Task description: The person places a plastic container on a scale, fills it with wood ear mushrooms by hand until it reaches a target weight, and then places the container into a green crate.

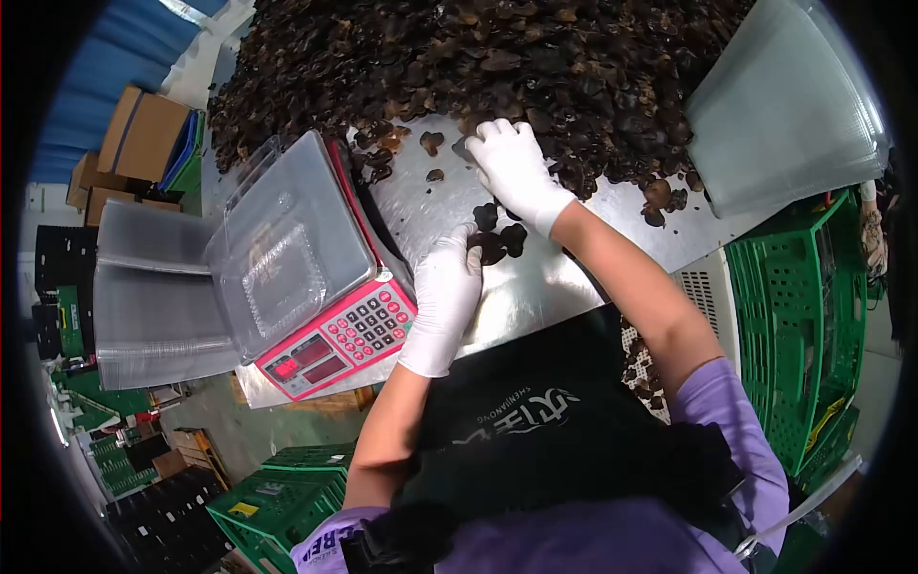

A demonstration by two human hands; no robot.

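Note:
My left hand, in a white glove, pinches a few dark wood ear mushrooms between thumb and fingers, low over the metal table. My right hand, gloved too, is at the near edge of a large wood ear mushroom pile. Its fingers are curled downward, and whatever lies under them is hidden. Left of my left hand stands a pink-red digital scale, with a clear plastic container on its pan. A few loose mushroom pieces lie between the scale and my right hand.
Clear plastic containers are stacked left of the scale, and a tall clear stack stands at the table's right end. Green crates are at the right and lower left. Cardboard boxes sit at the back left.

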